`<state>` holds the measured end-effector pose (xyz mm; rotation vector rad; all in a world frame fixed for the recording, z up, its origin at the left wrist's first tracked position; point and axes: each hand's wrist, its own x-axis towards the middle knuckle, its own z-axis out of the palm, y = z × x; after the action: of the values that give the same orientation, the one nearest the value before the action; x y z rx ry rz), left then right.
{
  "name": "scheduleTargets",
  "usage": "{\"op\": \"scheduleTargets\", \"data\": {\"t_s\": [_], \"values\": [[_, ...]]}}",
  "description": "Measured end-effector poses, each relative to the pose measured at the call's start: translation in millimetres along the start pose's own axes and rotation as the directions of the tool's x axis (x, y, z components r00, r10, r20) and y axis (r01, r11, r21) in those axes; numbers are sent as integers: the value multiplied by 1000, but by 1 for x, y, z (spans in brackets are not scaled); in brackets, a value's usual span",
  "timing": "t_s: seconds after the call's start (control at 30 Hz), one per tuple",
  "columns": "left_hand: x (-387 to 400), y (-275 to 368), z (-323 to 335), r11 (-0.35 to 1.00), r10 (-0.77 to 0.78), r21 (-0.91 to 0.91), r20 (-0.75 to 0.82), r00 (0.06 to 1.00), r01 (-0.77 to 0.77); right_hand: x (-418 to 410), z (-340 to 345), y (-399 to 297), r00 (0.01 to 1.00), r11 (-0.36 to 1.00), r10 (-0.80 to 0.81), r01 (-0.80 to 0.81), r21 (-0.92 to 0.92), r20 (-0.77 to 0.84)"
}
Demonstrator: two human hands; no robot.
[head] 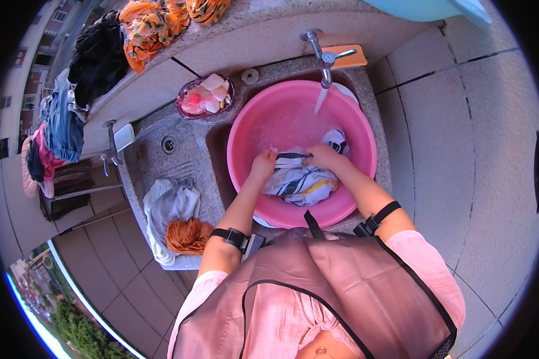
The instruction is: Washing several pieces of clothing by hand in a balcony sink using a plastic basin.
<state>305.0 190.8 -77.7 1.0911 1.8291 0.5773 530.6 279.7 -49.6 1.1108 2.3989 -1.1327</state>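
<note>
A wet white garment [280,181] with dark stripes and a yellow band lies bunched in a large pink plastic basin [235,157]. My left hand [265,162] pinches its upper left edge. Farther right, my right hand [322,157] grips the same cloth, its fingertips partly hidden in the folds. Water [320,101] runs from a chrome tap [325,74] into the basin, beyond my hands. The basin sits in the right bowl of a speckled stone laundry sink [379,148].
Left of the basin, a purple dish [179,104] holds soap pieces. White and grey cloth [173,202] and a brown-orange cloth [186,235] lie on the sink's washboard side. Orange patterned fabric [150,31], black clothing [99,58] and denim [63,128] drape over the ledge. An orange tray [350,56] lies behind the tap.
</note>
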Motion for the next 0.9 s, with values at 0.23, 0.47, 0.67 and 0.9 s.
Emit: {"op": "scheduleTargets", "data": {"t_s": [0.23, 0.47, 0.67, 0.9], "values": [[0, 19, -11, 848, 89, 497, 207, 974, -183, 14, -2, 21, 863, 910, 324, -173, 376, -388], [32, -4, -8, 951, 201, 251, -67, 977, -179, 25, -31, 18, 962, 899, 258, -207, 385, -85], [21, 21, -4, 969, 41, 239, 87, 995, -61, 26, 0, 30, 941, 936, -213, 273, 221, -262], [34, 46, 2, 687, -65, 726, 102, 993, -29, 46, -21, 11, 915, 952, 207, -270, -143, -346]]}}
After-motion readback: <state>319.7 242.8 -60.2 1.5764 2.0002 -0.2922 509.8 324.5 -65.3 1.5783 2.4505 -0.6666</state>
